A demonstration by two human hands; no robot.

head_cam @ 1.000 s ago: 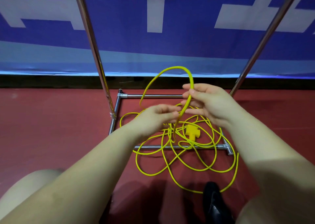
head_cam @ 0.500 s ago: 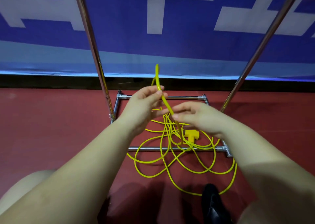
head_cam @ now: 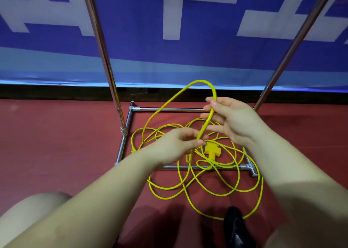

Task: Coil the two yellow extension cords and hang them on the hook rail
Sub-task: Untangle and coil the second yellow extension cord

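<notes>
Nearest the camera, a black shoe (head_cam: 236, 229) pokes in at the bottom edge, cut off by the frame, and a bare knee (head_cam: 28, 213) sits low on the left. Just past them, the yellow cord (head_cam: 199, 186) sprawls in loose, tangled loops over the red floor (head_cam: 56, 144), thin and bright, draped across the front bar of the metal rack base (head_cam: 226, 166). Whether that heap is one cord or two, I cannot tell. A yellow T-shaped socket end (head_cam: 211, 150) lies among the loops inside the base frame. Up from there, the left hand (head_cam: 175, 146) pinches the cord between thumb and fingertips, fingers curled. The right hand (head_cam: 233, 119) is higher, fingers fairly straight and spread, thumb pressing the cord against them. Between the two hands one strand runs taut, then arcs up into a tall loop (head_cam: 202, 81) above the right hand. Beyond, two chrome uprights (head_cam: 101, 46) climb out of frame in front of a blue and white banner (head_cam: 169, 21); their tops are hidden.
</notes>
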